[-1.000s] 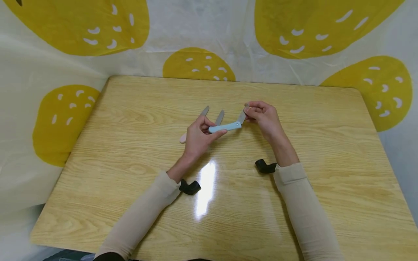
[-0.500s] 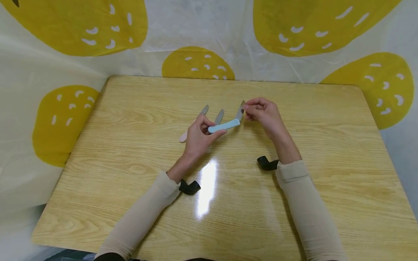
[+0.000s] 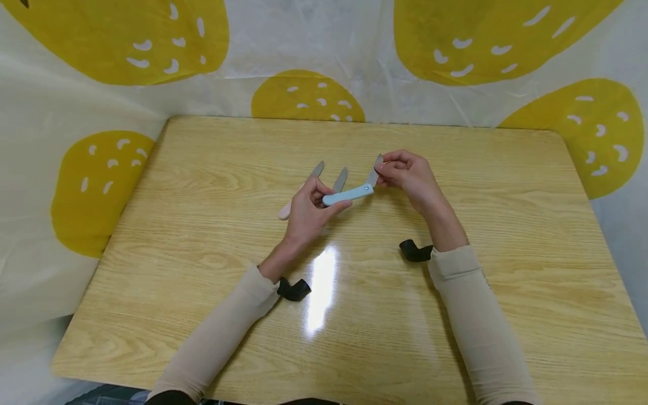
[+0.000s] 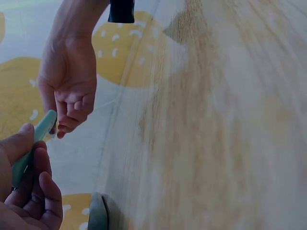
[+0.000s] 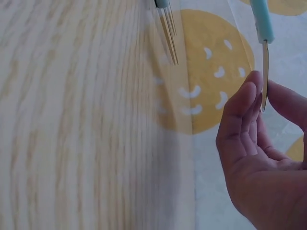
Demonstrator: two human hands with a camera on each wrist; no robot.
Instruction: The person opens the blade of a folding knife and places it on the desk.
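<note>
A folding knife with a light blue handle (image 3: 348, 195) is held up over the table in the head view, its blade (image 3: 373, 175) swung out at an angle. Thumb and fingers of my left hand (image 3: 306, 209) grip the handle's near end. My right hand (image 3: 412, 179) pinches the blade near its tip; in the right wrist view, thumb and fingers lie on either side of the blade (image 5: 265, 62). Beyond my left hand lie a knife with a pink handle (image 3: 284, 212) and another knife blade (image 3: 341, 179), whose handle is hidden in the head view.
The wood-grain table (image 3: 202, 236) is backed by a white curtain (image 3: 314, 39) with yellow prints. A black curved piece (image 3: 294, 290) sticks out at the left cuff, and a similar black piece (image 3: 415, 251) at the right cuff.
The knife's blade has swung slightly upward to a steeper angle. My right hand has shifted up a little with it, while the left hand stays nearly still.
</note>
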